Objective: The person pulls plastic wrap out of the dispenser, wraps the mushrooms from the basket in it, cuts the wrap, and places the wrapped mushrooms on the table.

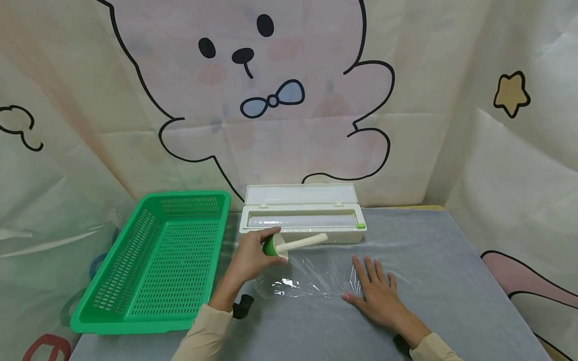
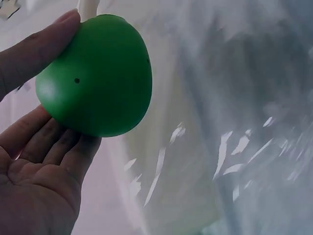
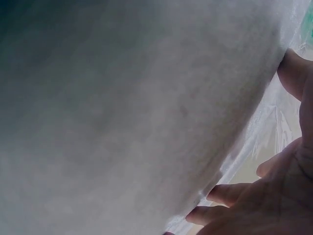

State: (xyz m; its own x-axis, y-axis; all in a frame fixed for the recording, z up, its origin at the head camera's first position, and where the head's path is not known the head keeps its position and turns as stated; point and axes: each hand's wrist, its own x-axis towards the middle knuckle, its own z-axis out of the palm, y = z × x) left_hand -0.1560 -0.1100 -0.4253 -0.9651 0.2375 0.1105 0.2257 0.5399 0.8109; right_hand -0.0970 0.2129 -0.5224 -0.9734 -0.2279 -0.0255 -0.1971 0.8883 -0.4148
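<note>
My left hand [image 1: 253, 258] grips a green-domed, white-stemmed, mushroom-like object [image 1: 302, 243] above the film, its stem pointing right. In the left wrist view, the thumb and fingers hold the smooth green dome [image 2: 102, 78], which has small dark dots. A sheet of clear cling film [image 1: 302, 281] stretches over the table from a white cling film dispenser [image 1: 307, 236], whose lid [image 1: 300, 194] is raised. At the film's right end my right hand [image 1: 379, 296] presses down, fingers spread. The right wrist view shows its fingertips [image 3: 227, 193] touching the film edge.
A green perforated plastic basket [image 1: 167, 271] stands left of the dispenser, near my left forearm. Grey cloth covers the table [image 1: 451, 301]. Behind it hangs a curtain [image 1: 420, 125] printed with a cartoon bear. A bright green slider [image 1: 360, 225] sits at the dispenser's right end.
</note>
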